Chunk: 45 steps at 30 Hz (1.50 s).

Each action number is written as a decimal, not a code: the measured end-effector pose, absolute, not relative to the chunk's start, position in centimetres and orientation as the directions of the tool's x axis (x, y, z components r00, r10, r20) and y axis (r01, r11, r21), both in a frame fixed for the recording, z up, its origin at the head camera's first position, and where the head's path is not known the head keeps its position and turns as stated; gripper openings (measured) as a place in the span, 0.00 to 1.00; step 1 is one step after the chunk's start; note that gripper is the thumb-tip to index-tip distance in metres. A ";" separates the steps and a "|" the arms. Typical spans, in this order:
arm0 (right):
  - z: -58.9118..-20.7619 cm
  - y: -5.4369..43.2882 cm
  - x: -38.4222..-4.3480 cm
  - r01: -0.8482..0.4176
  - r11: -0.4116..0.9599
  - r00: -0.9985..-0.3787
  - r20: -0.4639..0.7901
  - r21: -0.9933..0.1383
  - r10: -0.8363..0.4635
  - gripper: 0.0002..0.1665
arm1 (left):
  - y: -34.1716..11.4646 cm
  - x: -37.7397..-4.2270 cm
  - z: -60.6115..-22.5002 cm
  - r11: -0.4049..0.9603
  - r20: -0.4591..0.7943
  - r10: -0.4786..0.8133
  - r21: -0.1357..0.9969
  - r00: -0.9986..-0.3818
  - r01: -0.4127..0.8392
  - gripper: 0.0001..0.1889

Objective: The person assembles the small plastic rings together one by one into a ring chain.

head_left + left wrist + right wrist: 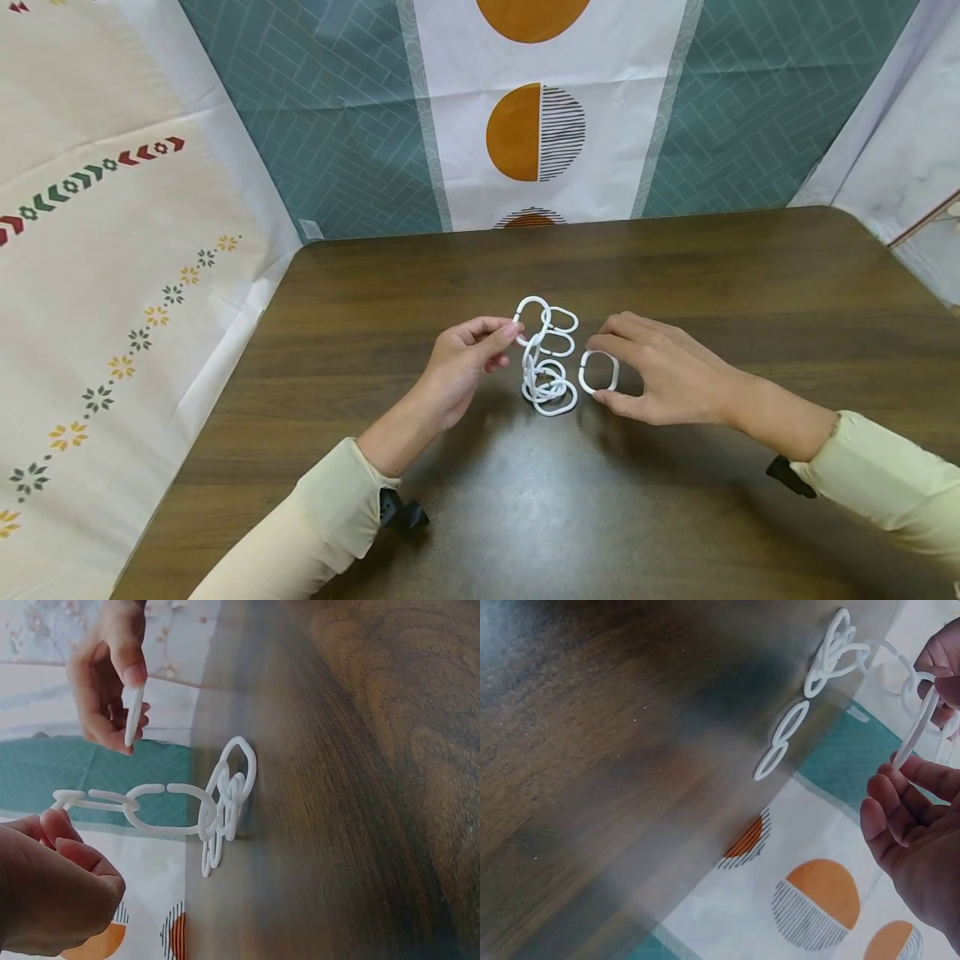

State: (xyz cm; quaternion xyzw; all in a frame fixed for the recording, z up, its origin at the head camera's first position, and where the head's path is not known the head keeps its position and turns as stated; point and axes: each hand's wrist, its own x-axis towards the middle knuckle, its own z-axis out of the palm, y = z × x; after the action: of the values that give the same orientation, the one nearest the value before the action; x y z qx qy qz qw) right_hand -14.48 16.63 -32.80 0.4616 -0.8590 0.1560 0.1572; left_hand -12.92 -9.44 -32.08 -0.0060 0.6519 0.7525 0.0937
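My left hand [467,367] pinches the top link [534,298] of a white plastic link chain between thumb and fingers, raised above the table. From there the chain hangs down into a small heap of linked rings [557,412] on the tabletop. To the right, my right hand [667,372] holds a single white link [618,372] by its edges, thumb on one side and fingers on the other. This link is apart from the heap. In the left wrist view it appears edge-on [134,716], with the hanging chain link [161,830] below it showing a small gap.
Two more white links [790,722] lie on the table behind the chain, close together; whether they are joined I cannot tell. The brown wooden table [375,275] ends at a patterned cloth [352,150] at the back and a cream cloth [112,275] on the left.
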 end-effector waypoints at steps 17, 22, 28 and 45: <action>-30.5 15.3 -15.4 -0.868 0.460 -0.485 0.525 -0.188 -0.700 0.27 | -9.4 -12.8 -32.3 -0.111 -0.135 0.130 0.982 -0.982 -0.150 0.09; -29.6 14.3 -15.9 -0.888 0.419 -0.448 0.570 -0.190 -0.689 0.28 | -9.4 -12.8 -32.5 -0.116 -0.134 0.137 0.982 -0.981 -0.151 0.09; -28.9 13.2 -16.1 -0.900 0.397 -0.424 0.584 -0.183 -0.692 0.29 | -9.5 -12.7 -32.7 -0.124 -0.134 0.154 0.980 -0.979 -0.154 0.10; -28.2 12.3 -16.3 -0.886 0.423 -0.458 0.491 -0.188 -0.741 0.25 | -9.5 -12.4 -32.7 -0.058 -0.083 0.205 0.994 -0.975 -0.097 0.12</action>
State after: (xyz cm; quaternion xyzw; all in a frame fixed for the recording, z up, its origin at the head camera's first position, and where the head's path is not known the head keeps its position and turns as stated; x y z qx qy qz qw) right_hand -16.34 12.31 -28.16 0.4924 -0.8263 0.2148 0.1694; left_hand -12.41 -9.45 -32.68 0.0398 0.6783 0.7263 0.1038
